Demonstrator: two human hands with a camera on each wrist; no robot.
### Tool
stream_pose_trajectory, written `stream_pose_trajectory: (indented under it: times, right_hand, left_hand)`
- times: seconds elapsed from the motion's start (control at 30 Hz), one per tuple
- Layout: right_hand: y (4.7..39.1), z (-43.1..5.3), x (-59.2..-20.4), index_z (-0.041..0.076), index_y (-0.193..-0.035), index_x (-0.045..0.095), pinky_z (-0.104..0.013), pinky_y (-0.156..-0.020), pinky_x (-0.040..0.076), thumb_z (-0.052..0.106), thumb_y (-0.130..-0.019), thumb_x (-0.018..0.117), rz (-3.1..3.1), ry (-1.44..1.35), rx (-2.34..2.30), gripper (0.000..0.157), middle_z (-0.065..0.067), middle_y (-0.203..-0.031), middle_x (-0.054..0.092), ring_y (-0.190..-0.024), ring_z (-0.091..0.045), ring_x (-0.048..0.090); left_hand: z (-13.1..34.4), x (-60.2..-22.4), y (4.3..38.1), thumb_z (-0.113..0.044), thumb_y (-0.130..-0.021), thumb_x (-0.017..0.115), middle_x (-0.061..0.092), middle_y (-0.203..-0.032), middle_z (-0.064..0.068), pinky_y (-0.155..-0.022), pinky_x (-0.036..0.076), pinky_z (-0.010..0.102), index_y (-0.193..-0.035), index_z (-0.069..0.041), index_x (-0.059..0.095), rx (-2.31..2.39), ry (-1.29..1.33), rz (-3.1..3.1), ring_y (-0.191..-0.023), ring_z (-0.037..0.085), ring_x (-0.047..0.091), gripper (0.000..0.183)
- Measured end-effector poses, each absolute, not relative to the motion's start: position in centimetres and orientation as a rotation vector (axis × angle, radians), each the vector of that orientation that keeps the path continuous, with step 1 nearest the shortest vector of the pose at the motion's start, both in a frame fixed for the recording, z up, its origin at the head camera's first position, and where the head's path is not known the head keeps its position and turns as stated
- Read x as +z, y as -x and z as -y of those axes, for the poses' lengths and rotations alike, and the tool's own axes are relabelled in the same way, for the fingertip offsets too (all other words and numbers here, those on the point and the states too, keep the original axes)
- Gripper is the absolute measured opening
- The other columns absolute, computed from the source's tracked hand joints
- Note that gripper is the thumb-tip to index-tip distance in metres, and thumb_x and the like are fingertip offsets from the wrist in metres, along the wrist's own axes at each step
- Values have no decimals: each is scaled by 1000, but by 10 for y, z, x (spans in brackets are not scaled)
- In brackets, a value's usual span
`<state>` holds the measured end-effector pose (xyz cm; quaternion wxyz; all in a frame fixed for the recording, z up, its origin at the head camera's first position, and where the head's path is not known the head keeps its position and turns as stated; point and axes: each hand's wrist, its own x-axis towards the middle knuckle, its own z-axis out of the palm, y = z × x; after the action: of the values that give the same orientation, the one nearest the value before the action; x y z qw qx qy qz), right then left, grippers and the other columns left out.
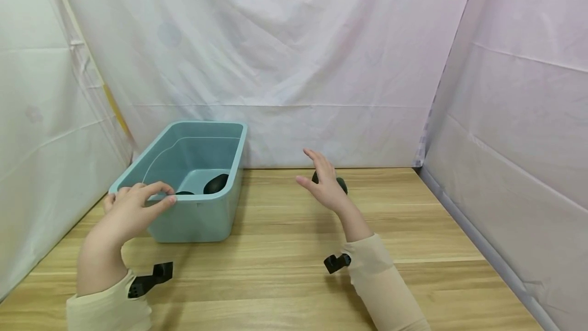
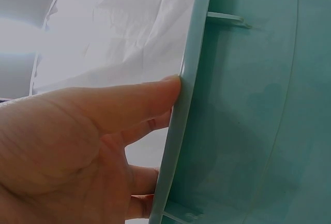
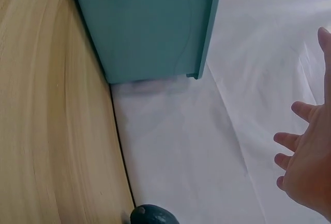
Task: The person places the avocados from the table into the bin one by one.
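A blue-green plastic bin (image 1: 190, 221) stands at the left of the table. My left hand (image 1: 130, 208) holds its near rim by the left corner, thumb against the rim's edge and fingers reaching over; the left wrist view shows the thumb (image 2: 155, 97) at the rim (image 2: 181, 110). Inside the bin lies a dark oval thing (image 1: 216, 184), with another dark one (image 1: 185, 193) mostly hidden by the rim. My right hand (image 1: 323, 183) is over the table, fingers spread, holding nothing. Behind it, partly covered, shows something dark green and rounded (image 1: 342, 185), also in the right wrist view (image 3: 153, 214).
White cloth walls (image 1: 294, 65) close off the back and both sides of the wooden table (image 1: 257, 280). The bin stands close to the back cloth. A black camera mount (image 1: 151, 280) sits on the left wrist, and another (image 1: 337, 263) on the right.
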<state>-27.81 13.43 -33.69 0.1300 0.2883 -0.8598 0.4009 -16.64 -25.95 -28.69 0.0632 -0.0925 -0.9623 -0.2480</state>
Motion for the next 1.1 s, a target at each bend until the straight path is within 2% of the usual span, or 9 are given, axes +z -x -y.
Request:
stream_pose_trajectory:
  times: [0.17,0.43,0.57,0.67,0.87,1.1]
  right_hand:
    - [279,-144,-336,21,-153,20,-58,-108,1,75,-85,42,2472,-773,1210,89,-9,-156,18,-142,-29,8]
    - [282,-155,-335,22,-153,21,-57,-108,-2,70,-88,44,2443,-724,1226,84,-7,-156,19,-142,-30,8]
    - [283,-160,-334,23,-152,21,-59,-108,5,68,-89,46,2446,-682,1233,82,-5,-156,19,-142,-30,9]
    - [284,-163,-333,23,-153,21,-58,-108,6,64,-91,48,2459,-659,1219,79,-3,-156,19,-142,-29,9]
    - [286,-172,-333,22,-153,19,-55,-109,-3,51,-94,53,2471,-595,1217,73,-4,-156,18,-142,-30,12]
    - [290,-181,-338,22,-153,19,-57,-109,-1,50,-95,54,2521,-502,1191,73,-6,-156,16,-140,-34,16]
  left_hand:
    - [260,-287,166,-45,-99,48,49,-96,13,-89,1,74,-115,-15,59,-738,276,2905,-100,47,34,36]
    - [261,-286,166,-45,-99,48,50,-96,13,-87,4,73,-115,-14,59,-725,274,2908,-99,47,34,37]
    - [261,-286,166,-46,-99,48,49,-95,13,-88,3,74,-115,-14,59,-725,272,2910,-100,48,34,37]
    - [261,-286,165,-45,-99,48,49,-94,12,-89,2,74,-115,-15,59,-728,273,2909,-100,48,34,36]
    - [261,-286,165,-45,-99,48,50,-97,14,-89,2,74,-113,-15,59,-723,278,2907,-98,46,35,34]
    - [261,-286,165,-46,-99,47,50,-103,18,-87,5,72,-116,-15,58,-703,272,2922,-100,48,34,37]
